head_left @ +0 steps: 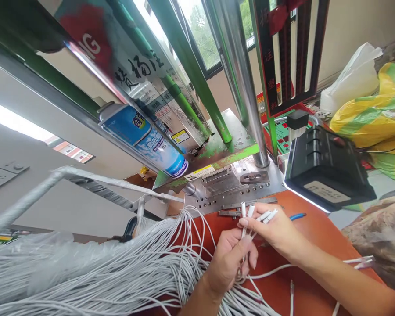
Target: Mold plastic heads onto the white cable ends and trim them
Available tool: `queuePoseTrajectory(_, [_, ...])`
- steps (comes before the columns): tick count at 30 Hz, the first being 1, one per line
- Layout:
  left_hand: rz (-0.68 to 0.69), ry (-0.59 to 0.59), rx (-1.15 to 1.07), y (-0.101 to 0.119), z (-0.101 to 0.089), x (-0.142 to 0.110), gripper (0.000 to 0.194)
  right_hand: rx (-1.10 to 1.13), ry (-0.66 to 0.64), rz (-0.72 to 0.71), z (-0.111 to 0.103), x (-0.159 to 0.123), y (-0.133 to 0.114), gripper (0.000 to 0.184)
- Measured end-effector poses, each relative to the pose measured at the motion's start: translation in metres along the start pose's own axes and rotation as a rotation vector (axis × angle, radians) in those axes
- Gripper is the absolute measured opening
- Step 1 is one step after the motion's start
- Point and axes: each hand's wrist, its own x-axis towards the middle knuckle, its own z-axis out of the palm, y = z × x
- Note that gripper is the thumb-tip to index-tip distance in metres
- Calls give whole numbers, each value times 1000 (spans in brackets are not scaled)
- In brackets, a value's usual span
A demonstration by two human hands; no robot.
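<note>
My right hand (274,230) pinches several white cable ends with moulded plugs (256,213), fanned out just in front of the metal mould plate (230,186). My left hand (232,259) is closed around the same white cables a little lower, above the orange-brown worktable (316,232). A thick bundle of thin white cables (125,272) runs from the left into both hands.
A green-framed press with steel columns (246,87) rises behind the mould. A blue spray can (148,140) lies on its frame. A black box with a lit edge (325,169) sits right of the mould. Yellow and white bags (371,101) pile at the right. Loose cables (358,263) lie on the table.
</note>
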Motion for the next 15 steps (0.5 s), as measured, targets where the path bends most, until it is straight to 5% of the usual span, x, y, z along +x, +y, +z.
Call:
queuePoseTrajectory(3, [164, 170, 89, 21, 1, -13, 39, 64, -101, -27, -2, -2, -5, 58])
queuePoseTrajectory(5, [406, 391, 52, 40, -8, -19, 31, 73, -141, -20, -2, -2, -3, 68])
queuePoseTrajectory(9, [862, 836, 37, 78, -61, -16, 34, -106, -149, 0, -4, 0, 5, 58])
queuePoseTrajectory(11, [766, 1057, 60, 88, -99, -11, 38, -208, -189, -37, -5, -1, 8, 54])
queuePoseTrajectory(15, [494, 1080, 82, 82, -159, -5, 44, -516, -434, -100, -1, -14, 17, 40])
